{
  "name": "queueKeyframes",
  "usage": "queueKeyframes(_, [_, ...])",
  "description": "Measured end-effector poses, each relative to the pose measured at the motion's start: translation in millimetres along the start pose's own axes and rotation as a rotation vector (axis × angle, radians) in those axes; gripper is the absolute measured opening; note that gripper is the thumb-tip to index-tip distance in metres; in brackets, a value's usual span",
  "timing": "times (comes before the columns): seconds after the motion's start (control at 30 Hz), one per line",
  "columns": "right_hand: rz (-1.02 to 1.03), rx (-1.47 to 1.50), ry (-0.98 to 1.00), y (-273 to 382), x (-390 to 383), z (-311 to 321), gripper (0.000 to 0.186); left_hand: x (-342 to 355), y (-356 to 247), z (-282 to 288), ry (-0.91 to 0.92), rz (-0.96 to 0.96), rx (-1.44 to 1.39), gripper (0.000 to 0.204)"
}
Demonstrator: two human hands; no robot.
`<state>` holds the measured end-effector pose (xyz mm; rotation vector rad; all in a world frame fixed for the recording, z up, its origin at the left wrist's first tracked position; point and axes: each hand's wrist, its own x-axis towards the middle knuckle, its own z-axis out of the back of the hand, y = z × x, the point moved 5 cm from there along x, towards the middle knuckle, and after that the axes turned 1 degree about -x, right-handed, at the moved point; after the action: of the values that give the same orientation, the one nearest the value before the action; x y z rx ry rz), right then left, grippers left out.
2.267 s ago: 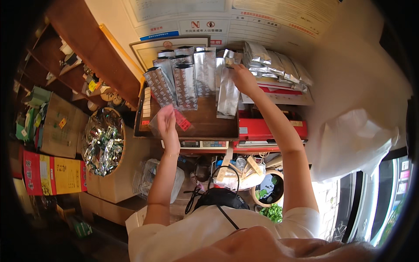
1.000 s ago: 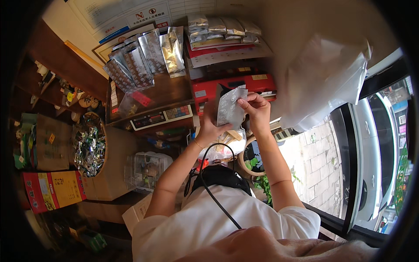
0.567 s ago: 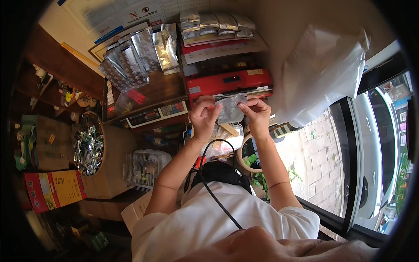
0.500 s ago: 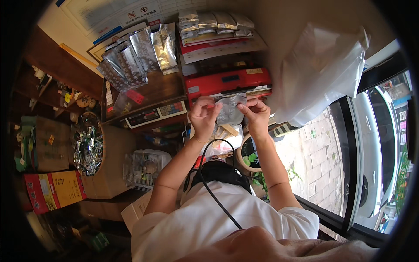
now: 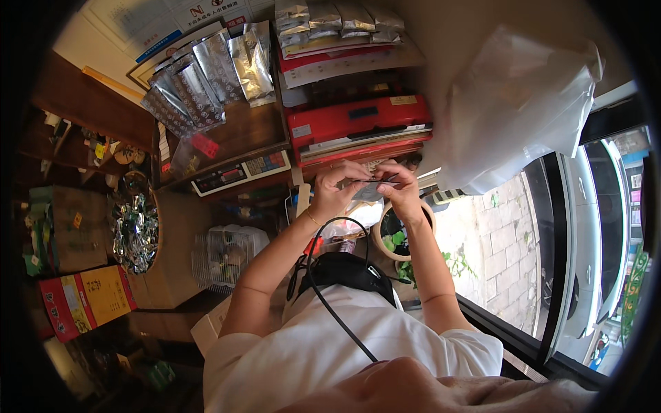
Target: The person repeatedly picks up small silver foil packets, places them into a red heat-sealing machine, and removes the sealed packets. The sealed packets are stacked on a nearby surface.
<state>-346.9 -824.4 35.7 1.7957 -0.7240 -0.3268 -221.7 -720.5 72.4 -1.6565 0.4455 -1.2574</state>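
Both hands grip a small silver-grey patterned foil pouch (image 5: 370, 192) in front of the red sealing machine (image 5: 365, 118). My left hand (image 5: 333, 191) pinches its left side between thumb and fingers. On the other side, my right hand (image 5: 401, 187) pinches the right part of the top edge. The pouch is seen nearly edge-on, and the fingers partly cover it. Similar patterned foil pouches (image 5: 219, 67) lie in a fanned row on the wooden top of the scale (image 5: 242, 172), beside a gold-toned pouch (image 5: 252, 67).
Filled silver packs (image 5: 341, 19) are stacked behind the machine. A large translucent plastic bag (image 5: 520, 103) hangs at the right. Below my hands are a potted plant (image 5: 396, 242) and a clear bag. A basket of shiny wrapped packets (image 5: 134, 230) and a small cage (image 5: 231, 255) stand left.
Both hands have moved slightly down and nearer each other. The pouch has turned from facing me to nearly edge-on. My view has shifted a little, showing more of the machine's front.
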Motion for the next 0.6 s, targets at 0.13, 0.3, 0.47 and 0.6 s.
queueKeyframes(0.13, [-0.142, -0.1, 0.008, -46, -2, 10, 0.018, -23, 42, 5, -0.056, 0.205, -0.09, 0.007])
queueKeyframes(0.3, [-0.309, -0.238, -0.195, -116, 3, 28, 0.009, -79, 132, 17, -0.201, 0.594, -0.442, 0.03])
queueKeyframes(0.47, [-0.363, -0.167, -0.233, -155, 31, 30, 0.015, -133, 197, 3, -0.106, 0.777, -0.528, 0.043])
queueKeyframes(0.6, [-0.555, -0.249, -0.285, -178, 48, 31, 0.024, -148, 221, -2, -0.23, 0.879, -0.551, 0.037])
